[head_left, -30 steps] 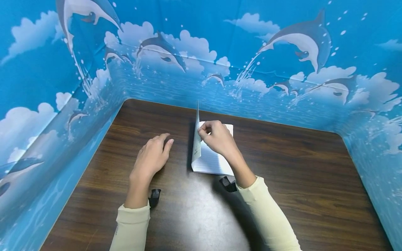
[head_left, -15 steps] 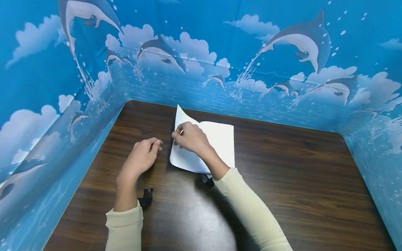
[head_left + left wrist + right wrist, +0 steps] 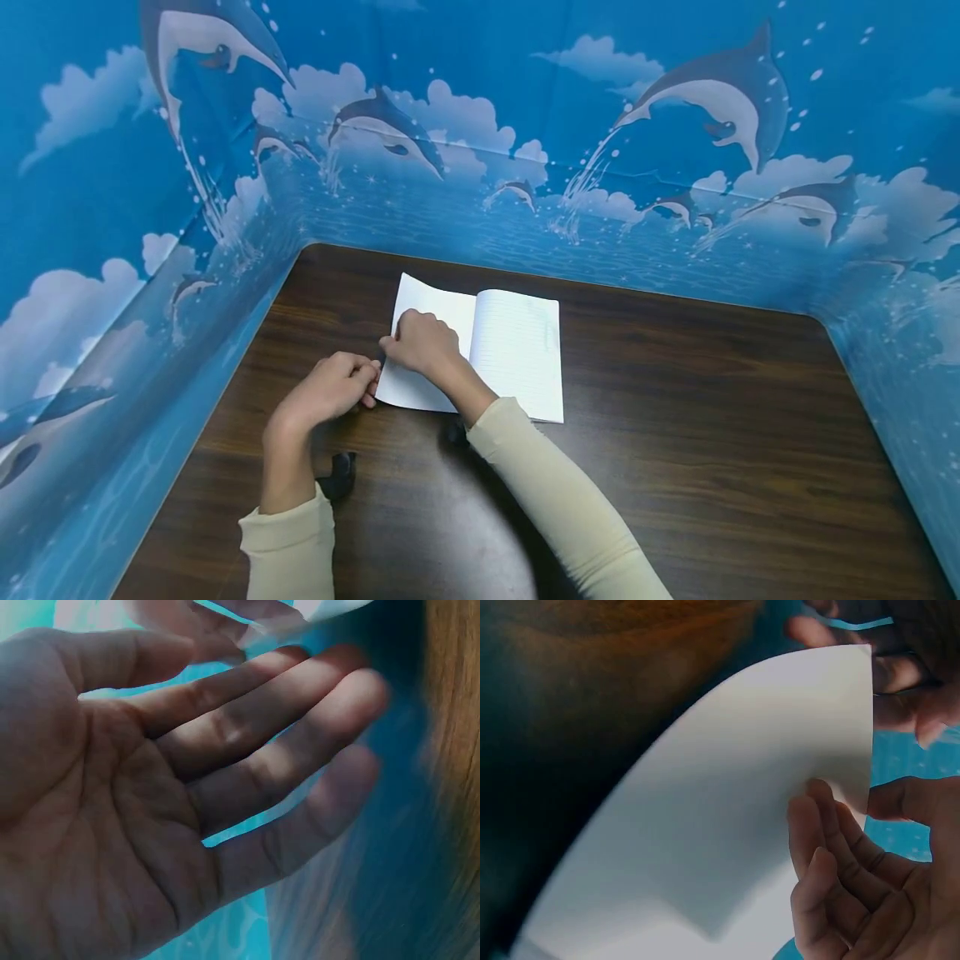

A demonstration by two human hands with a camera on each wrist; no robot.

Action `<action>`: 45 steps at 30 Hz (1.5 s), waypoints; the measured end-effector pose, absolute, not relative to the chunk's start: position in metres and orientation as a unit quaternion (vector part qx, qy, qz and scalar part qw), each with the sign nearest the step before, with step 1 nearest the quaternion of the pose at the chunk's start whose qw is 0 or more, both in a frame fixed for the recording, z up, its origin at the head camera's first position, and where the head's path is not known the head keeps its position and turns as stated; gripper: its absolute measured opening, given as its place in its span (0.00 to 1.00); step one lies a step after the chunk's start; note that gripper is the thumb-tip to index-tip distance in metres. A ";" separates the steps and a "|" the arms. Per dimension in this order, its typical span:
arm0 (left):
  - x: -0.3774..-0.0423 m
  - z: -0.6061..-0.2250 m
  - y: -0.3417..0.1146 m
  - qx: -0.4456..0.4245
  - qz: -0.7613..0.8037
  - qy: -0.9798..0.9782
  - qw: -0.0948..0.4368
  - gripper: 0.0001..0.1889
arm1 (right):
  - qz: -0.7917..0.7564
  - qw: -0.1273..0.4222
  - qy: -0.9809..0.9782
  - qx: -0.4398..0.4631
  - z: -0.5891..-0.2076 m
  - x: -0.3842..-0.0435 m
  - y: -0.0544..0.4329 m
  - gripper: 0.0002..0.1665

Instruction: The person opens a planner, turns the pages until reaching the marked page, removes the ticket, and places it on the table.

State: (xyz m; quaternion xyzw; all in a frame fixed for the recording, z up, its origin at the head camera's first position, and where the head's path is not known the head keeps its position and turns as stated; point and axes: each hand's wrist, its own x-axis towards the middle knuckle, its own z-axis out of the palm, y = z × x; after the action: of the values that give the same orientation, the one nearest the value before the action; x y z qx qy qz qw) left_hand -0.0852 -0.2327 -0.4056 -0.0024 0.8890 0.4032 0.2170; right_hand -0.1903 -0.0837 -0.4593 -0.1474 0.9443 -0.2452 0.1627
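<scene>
An open notebook (image 3: pixel 517 358) lies on the dark wooden table, its lined right page flat. Its left leaf (image 3: pixel 416 387) curves up off the table, and its far left corner is lifted. My right hand (image 3: pixel 427 340) pinches the outer edge of this leaf; in the right wrist view the thumb is at the edge and the curled fingers (image 3: pixel 810 825) are against the white face. Beside the leaf's near left corner is my left hand (image 3: pixel 330 387), fingertips right at the edge. The left wrist view shows its palm (image 3: pixel 112 810) with loosely extended fingers and nothing held.
A blue dolphin-print sheet (image 3: pixel 450 200) stands around the back and sides of the table (image 3: pixel 712 433). Black wrist-worn pieces (image 3: pixel 341 475) hang under both wrists, near the tabletop.
My right hand has carried the leaf over from upright to the left, and the notebook now lies spread open. The left hand has shifted slightly left and nearer me, beside the leaf.
</scene>
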 end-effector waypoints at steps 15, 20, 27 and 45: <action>-0.091 -0.428 -0.230 -0.042 0.389 0.894 0.220 0.07 | -0.219 0.123 0.957 -0.145 -0.435 -0.167 -0.068 0.18; -0.091 -0.428 -0.230 -0.050 0.385 0.893 0.227 0.07 | -0.208 0.062 0.966 -0.140 -0.426 -0.176 -0.037 0.14; -0.092 -0.429 -0.228 -0.063 0.379 0.889 0.248 0.07 | -0.142 0.031 0.985 -0.095 -0.424 -0.199 0.033 0.28; -0.093 -0.431 -0.231 -0.052 0.380 0.889 0.252 0.08 | -0.055 0.027 0.996 -0.062 -0.461 -0.209 0.113 0.31</action>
State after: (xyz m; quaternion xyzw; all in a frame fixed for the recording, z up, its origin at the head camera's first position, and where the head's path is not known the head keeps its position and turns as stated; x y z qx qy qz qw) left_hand -0.0928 -0.2305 -0.4307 -0.0519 0.8886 0.3795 0.2524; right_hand -0.2091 0.1132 -0.4610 -0.0618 0.9962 -0.0553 0.0266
